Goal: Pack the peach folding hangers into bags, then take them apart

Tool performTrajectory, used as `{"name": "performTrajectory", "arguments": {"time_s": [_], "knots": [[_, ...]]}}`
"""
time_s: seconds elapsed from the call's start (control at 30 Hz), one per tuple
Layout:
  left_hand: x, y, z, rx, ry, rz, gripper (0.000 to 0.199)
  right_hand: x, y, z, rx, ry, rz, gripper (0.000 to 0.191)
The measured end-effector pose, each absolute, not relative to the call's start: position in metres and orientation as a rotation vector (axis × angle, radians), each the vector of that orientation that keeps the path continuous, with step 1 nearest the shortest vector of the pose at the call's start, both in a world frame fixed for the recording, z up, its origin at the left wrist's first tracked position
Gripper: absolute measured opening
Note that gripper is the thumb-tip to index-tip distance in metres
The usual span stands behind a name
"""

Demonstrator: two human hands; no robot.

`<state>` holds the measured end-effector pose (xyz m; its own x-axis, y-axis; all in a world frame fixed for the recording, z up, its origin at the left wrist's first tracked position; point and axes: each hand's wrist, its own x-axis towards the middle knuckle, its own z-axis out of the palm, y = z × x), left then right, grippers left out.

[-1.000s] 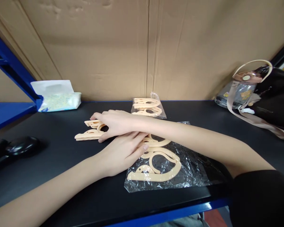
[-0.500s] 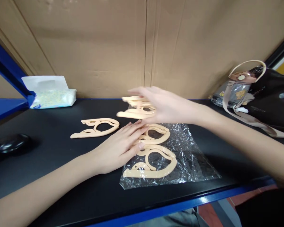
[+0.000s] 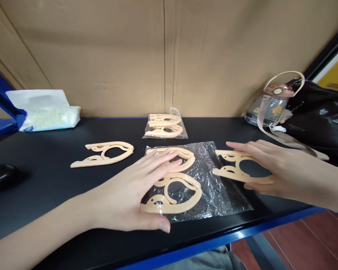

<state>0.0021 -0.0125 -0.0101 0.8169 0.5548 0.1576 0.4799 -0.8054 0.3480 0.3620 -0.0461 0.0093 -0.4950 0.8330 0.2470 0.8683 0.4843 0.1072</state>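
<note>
My left hand [image 3: 132, 191] lies with fingers stretched out over a clear plastic bag [image 3: 214, 198]. In that bag sit two beige folded hangers, the nearer folding hanger [image 3: 186, 206] largely visible, the farther one partly under my fingers. At the bag's right edge my right hand [image 3: 281, 168] grips another beige folding hanger [image 3: 233, 174] by its rounded end, thumb at the near side and fingers at the far side. A loose folded hanger [image 3: 115, 159] rests left of the bag. Behind, a smaller clear packet [image 3: 184, 133] contains beige folded hangers.
A tissue pack [image 3: 50, 118] stands at the back left, above a black mouse [image 3: 2, 176]. On the right are a strapped water bottle [image 3: 273, 108] and a black bag [image 3: 323, 116]. Cardboard [image 3: 101, 56] lines the back; a blue rail [image 3: 228, 240] edges the front.
My right hand has moved from the back centre to the right, bringing a folding hanger beside the bag. The back packet is now uncovered. My left hand has spread its thumb toward me.
</note>
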Motion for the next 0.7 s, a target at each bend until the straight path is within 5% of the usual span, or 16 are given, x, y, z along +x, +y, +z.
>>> {"name": "performTrajectory", "arguments": {"time_s": [0.17, 0.7], "knots": [[0.006, -0.017, -0.012, 2.728, 0.779, 0.333, 0.099, 0.344, -0.056, 0.02, -1.347, -2.613, 0.204, 0.091], [0.007, -0.015, -0.014, 2.739, 0.785, 0.258, 0.095, 0.334, -0.04, 0.005, -1.227, -2.53, 0.962, 0.084]]}}
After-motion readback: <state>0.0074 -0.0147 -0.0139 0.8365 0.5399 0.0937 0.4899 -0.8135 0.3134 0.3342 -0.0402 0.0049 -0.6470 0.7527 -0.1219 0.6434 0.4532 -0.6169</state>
